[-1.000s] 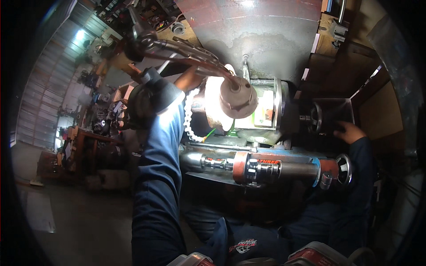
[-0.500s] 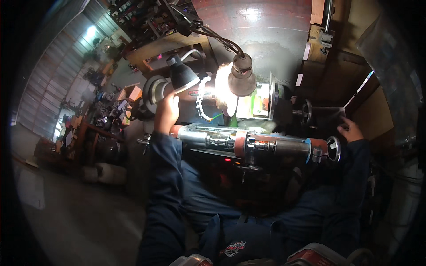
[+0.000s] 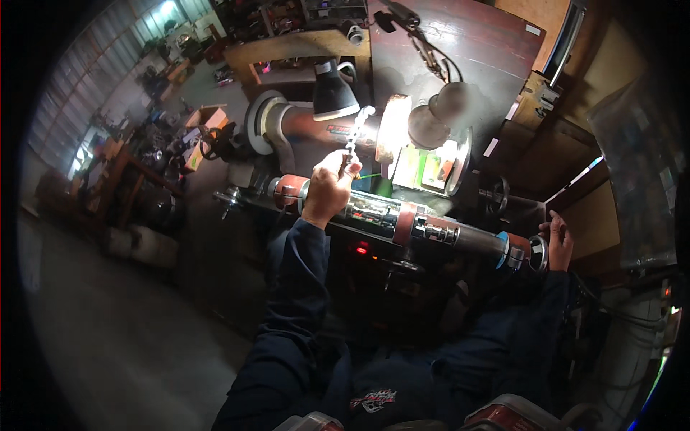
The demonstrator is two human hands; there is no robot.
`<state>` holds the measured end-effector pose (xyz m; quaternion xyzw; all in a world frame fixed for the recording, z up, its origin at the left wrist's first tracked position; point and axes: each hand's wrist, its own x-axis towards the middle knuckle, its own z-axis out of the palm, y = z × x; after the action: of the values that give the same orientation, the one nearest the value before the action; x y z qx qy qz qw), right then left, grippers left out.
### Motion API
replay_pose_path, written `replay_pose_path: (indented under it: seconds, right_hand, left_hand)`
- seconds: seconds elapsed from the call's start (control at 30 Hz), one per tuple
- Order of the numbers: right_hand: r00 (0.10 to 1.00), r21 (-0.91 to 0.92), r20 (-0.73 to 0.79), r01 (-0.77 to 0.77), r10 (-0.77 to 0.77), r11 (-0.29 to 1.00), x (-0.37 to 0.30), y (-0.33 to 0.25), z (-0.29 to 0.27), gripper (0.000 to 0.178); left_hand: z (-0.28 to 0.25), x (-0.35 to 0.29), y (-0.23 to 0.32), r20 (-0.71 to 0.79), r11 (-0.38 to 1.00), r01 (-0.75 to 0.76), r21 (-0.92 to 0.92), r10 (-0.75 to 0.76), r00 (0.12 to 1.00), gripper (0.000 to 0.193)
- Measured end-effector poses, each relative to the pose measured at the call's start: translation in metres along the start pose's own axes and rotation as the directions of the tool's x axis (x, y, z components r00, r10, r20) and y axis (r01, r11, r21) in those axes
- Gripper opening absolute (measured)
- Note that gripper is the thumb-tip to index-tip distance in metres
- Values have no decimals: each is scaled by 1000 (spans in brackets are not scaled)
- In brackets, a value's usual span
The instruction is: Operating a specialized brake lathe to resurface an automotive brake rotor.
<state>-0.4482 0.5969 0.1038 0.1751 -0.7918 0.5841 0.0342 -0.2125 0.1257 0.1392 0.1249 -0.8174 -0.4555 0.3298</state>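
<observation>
A long cylindrical shaft (image 3: 402,219) is lying across the machine, just below the left hand (image 3: 327,192), whose fingers are closing on a white chain (image 3: 354,136) hanging upward. The right hand (image 3: 558,241) is resting beside the shaft's end; its finger state cannot be told.

Pretty typical dim workshop. The concrete floor (image 3: 122,323) on the left is grey and dusty, running up to a corrugated metal wall (image 3: 93,79) where daylight comes through. Along that side sits a cluttered wooden rack (image 3: 115,179) piled with metal parts, plus a cardboard box (image 3: 205,118) near it. Further back there's a wooden shelf (image 3: 302,47) stuffed with small junk. A dark reddish panel (image 3: 467,43) stands at the back, shiny where the light hits. Most of the glow comes from a bright work lamp (image 3: 394,129), with a black shaded lamp (image 3: 334,93) beside it. Wooden boards (image 3: 596,230) line the right side.
</observation>
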Motion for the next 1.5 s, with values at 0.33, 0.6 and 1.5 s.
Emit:
replay_pose_path:
  seconds: [0.33,0.6,1.5]
  right_hand:
    - [996,-163,27,-84,89,983,6,8,-7,42]
    - [989,-177,27,-141,148,974,8,6,-5,43]
    - [948,-131,115,-282,297,951,9,8,-7,54]
  left_hand:
    - [5,-3,9,-74,958,-192,214,212,974,18]
    - [8,-5,-1,-28,967,-119,225,129,991,12]
    - [8,-2,7,7,990,-61,124,61,998,13]
